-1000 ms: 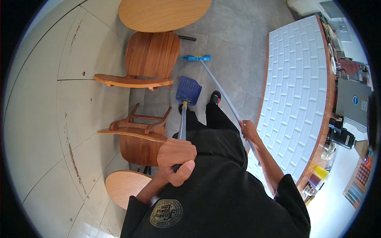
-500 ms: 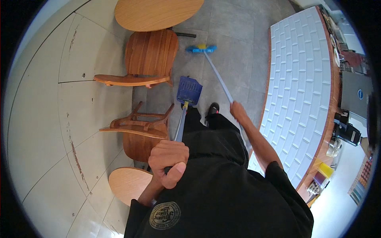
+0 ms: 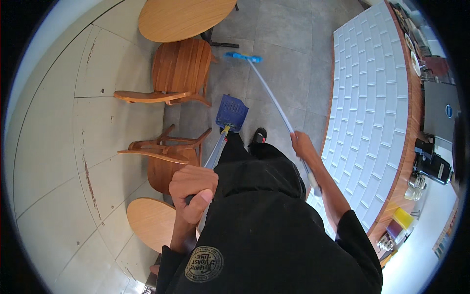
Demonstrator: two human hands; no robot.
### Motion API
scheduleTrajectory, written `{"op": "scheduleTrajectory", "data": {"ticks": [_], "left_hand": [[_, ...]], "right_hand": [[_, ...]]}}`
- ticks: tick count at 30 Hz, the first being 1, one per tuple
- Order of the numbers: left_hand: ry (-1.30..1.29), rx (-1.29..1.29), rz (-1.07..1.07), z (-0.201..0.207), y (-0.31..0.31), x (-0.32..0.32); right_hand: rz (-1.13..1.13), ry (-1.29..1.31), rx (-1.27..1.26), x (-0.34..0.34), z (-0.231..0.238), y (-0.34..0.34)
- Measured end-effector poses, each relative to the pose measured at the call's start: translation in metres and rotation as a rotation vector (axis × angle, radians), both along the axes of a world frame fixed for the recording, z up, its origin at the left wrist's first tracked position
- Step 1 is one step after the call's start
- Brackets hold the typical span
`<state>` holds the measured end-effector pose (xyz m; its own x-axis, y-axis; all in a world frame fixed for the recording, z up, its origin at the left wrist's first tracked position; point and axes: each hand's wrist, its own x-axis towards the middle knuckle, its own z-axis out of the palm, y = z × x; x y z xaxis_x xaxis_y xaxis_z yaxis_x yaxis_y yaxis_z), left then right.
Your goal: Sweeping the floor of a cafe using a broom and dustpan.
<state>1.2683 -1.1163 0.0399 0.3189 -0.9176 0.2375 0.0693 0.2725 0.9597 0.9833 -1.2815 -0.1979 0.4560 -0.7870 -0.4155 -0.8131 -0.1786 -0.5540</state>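
Note:
My left hand (image 3: 193, 191) is wrapped round the top of the handle of a long-handled dustpan (image 3: 231, 111). Its dark blue pan lies on the grey floor just ahead of my left foot, joined to the pole by a yellow socket. Around the pale blue pole of a broom my right hand (image 3: 302, 146) is closed, with the pole's end sticking out below my forearm. The broom's bright blue head (image 3: 243, 57) is on the floor farther out, beyond the pan and slightly tilted.
Along the left wall stand two wooden chairs (image 3: 181, 66), with a round table (image 3: 186, 18) at the far left and another round top (image 3: 152, 223) nearer me. A white-tiled counter (image 3: 369, 103) runs along the right, with a black machine (image 3: 433, 161) and dishes on it.
The broom head has shifted a little left and turned, while my right hand moved slightly right and down. My left hand has moved a bit left; the pan has barely moved.

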Motion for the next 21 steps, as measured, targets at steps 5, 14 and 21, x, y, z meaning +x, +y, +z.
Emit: {"op": "scheduleTrajectory", "data": {"ticks": [5, 14, 21], "left_hand": [[-0.087, 0.009, 0.037, 0.005, 0.001, -0.037], [-0.052, -0.039, 0.140, -0.011, 0.019, -0.054], [0.021, -0.032, 0.114, -0.026, 0.037, -0.040]], "right_hand": [[-0.013, 0.097, 0.023, 0.034, -0.059, -0.063], [0.141, 0.187, -0.011, -0.025, -0.092, 0.003], [0.236, 0.286, 0.203, -0.067, -0.006, 0.047]]}}
